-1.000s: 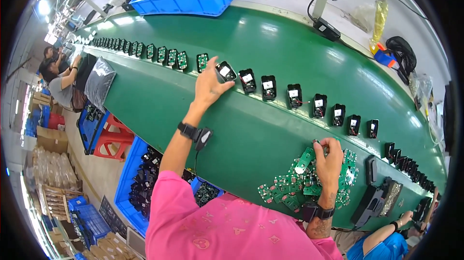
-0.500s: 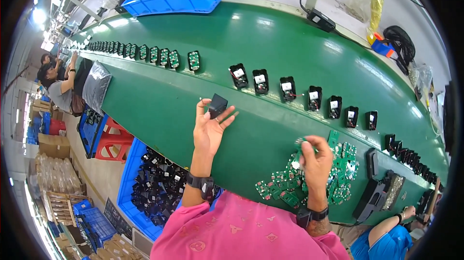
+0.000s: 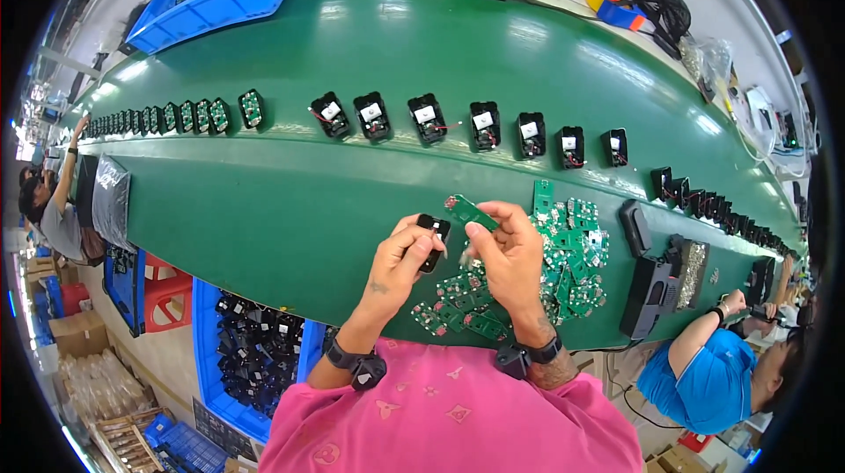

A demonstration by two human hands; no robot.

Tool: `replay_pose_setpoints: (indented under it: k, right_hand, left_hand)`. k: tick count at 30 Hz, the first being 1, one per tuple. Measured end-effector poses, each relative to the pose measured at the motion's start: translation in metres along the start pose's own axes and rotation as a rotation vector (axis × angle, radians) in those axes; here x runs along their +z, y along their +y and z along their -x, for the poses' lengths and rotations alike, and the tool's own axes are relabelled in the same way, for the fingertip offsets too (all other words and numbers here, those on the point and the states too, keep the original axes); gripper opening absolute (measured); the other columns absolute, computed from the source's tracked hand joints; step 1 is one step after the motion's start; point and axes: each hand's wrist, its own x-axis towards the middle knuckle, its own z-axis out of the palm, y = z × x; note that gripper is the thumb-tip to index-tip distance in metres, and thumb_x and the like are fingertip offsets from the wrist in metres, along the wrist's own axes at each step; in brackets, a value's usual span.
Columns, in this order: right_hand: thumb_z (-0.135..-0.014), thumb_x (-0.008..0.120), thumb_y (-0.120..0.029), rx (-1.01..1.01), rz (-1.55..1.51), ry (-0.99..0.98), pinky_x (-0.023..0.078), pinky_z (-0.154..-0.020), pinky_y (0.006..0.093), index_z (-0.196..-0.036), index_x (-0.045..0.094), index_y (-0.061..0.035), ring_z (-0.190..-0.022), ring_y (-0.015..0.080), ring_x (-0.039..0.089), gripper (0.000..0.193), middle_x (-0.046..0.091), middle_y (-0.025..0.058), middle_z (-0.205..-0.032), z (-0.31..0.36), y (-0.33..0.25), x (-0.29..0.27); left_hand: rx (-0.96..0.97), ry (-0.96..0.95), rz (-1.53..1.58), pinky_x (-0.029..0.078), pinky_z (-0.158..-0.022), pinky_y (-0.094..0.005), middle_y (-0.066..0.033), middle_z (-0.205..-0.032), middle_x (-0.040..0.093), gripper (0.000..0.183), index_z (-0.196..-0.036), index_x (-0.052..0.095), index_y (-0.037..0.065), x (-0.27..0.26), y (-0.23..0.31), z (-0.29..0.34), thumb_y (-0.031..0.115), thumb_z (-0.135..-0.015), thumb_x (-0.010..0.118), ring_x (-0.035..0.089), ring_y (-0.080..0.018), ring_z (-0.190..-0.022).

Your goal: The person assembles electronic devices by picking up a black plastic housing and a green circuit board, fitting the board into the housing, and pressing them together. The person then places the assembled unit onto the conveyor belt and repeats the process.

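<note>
I see the left hand (image 3: 398, 260) closed around a small black case (image 3: 437, 234), fingers and thumb wrapped on its sides and its inside partly in view, perhaps so the opening stays reachable. The right hand (image 3: 512, 253) pinches a green board (image 3: 468, 209) between thumb and fingers, its far end sticking out free; I judge that an edge grip like this spares the parts on its faces. The two hands are near each other over the front of the green table (image 3: 352, 42), case and board just apart.

A loose heap of boards (image 3: 576, 253) lies beside the right hand, probably for a short reach. Farther back, seven open cases (image 3: 429, 118) stand spaced in a row, each with a white block inside; red wires show in several. To the left, filled cases (image 3: 251, 110) show boards across their openings. At the right end, more cases (image 3: 704, 202) crowd together, their contents too small for me to tell.

A blue bin (image 3: 220, 15) at upper left holds dark parts; a lower blue tub (image 3: 205, 332) below the table edge holds a jumble of black pieces (image 3: 260, 345).
</note>
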Motion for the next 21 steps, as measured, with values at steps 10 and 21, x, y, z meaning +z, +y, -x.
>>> replay_pose_setpoints:
  k: [10, 21]
  right_hand:
    - [-0.087, 0.069, 0.003, -0.326, 0.331, -0.076, 0.051, -0.058, 0.024, -0.104, 0.068, 0.0021, -0.07, 0.0117, 0.067, 0.017, 0.069, 0.0105, -0.096, 0.0, 0.006, 0.0]
    - [-0.079, 0.063, 0.011, -0.496, 0.503, -0.259, 0.052, -0.068, 0.0289, -0.101, 0.075, -0.0049, -0.09, 0.0218, 0.063, 0.03, 0.065, 0.0119, -0.117, -0.008, 0.009, -0.016]
  left_hand:
    - [0.041, 0.031, -0.203, 0.048, -0.082, -0.0303, -0.0113, -0.109, 0.061, 0.018, -0.091, 0.068, -0.002, 0.012, -0.005, -0.015, 0.012, -0.095, 0.058, 0.06, -0.0191, -0.096]
    - [-0.128, -0.05, 0.382, 0.052, -0.084, -0.0275, -0.0112, -0.141, 0.049, 0.062, -0.146, 0.04, 0.001, 0.014, 0.011, -0.017, 0.0, -0.087, 0.059, 0.055, -0.0155, -0.117]
